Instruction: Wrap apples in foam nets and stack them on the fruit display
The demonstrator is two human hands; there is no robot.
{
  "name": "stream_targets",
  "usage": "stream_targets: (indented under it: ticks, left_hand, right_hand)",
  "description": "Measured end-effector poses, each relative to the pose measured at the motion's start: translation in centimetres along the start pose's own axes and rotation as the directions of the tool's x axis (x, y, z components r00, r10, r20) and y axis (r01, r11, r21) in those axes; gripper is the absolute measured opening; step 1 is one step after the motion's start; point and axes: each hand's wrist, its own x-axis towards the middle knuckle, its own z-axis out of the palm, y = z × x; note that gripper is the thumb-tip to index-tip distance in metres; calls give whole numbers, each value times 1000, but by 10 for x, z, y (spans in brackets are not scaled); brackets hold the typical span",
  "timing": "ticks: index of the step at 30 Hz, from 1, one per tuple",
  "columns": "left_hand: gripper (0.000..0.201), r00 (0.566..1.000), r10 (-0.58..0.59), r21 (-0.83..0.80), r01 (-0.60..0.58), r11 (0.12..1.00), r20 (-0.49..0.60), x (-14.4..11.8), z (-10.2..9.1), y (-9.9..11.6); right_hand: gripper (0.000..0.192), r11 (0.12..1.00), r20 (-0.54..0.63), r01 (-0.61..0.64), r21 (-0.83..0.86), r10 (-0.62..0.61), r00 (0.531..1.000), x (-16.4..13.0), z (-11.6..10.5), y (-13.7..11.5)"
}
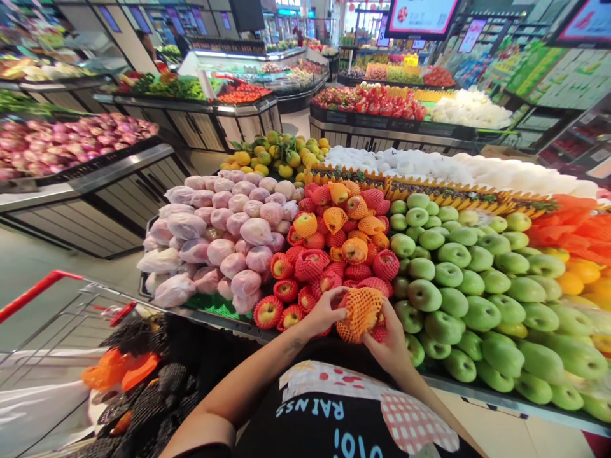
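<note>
Between both hands I hold an apple in an orange foam net (361, 313), just above the front edge of the fruit stand. My left hand (330, 312) grips its left side, thumb and fingers on the netting. On the right and lower side, my right hand (390, 336) presses its fingers to the net. The foam covers most of the fruit. Behind it lies a heap of apples in red and orange foam nets (311, 264). Bare green apples (449, 273) are piled close to my right hand.
Left of the netted apples are pink wrapped fruits (222, 219). A shopping cart with a red handle (41, 294) stands at the left, near black netting and orange pieces (119, 369). Yellow-green citrus (281, 152) and white-wrapped fruit (429, 166) lie at the back.
</note>
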Motion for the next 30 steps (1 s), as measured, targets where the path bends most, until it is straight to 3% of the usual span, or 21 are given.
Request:
stream_targets:
  ticks: [4, 10, 13, 17, 21, 24, 27, 30]
  left_hand:
    - [57, 997, -46, -181, 35, 983, -59, 0, 5, -7]
    - [54, 987, -112, -324, 70, 943, -112, -2, 6, -1]
    - [50, 981, -169, -435, 113, 893, -93, -4, 7, 0]
    - [51, 983, -178, -511, 137, 848, -32, -7, 13, -3]
    - [54, 993, -57, -357, 91, 930, 105, -10, 12, 0]
    - [62, 974, -10, -176, 51, 983, 226, -9, 3, 11]
    - [62, 972, 6, -93, 16, 996, 236, -7, -5, 18]
    - [60, 987, 18, -148, 6, 989, 160, -5, -5, 14]
  right_hand:
    - [66, 998, -82, -41, 38, 44, 996, -6, -1, 3]
    - [65, 974, 63, -12, 227, -2, 998, -6, -11, -1]
    - [66, 975, 112, -15, 223, -11, 994, 0, -12, -4]
    - [68, 987, 89, 6, 163, -20, 996, 6, -15, -6]
    - [71, 991, 79, 26, 128, -36, 996, 8, -18, -15]
    - [66, 985, 96, -9, 175, -8, 995, 6, -15, -20]
    - [66, 977, 85, -23, 213, 5, 996, 3, -11, -16]
    - [64, 984, 73, -2, 180, -12, 997, 1, -9, -8]
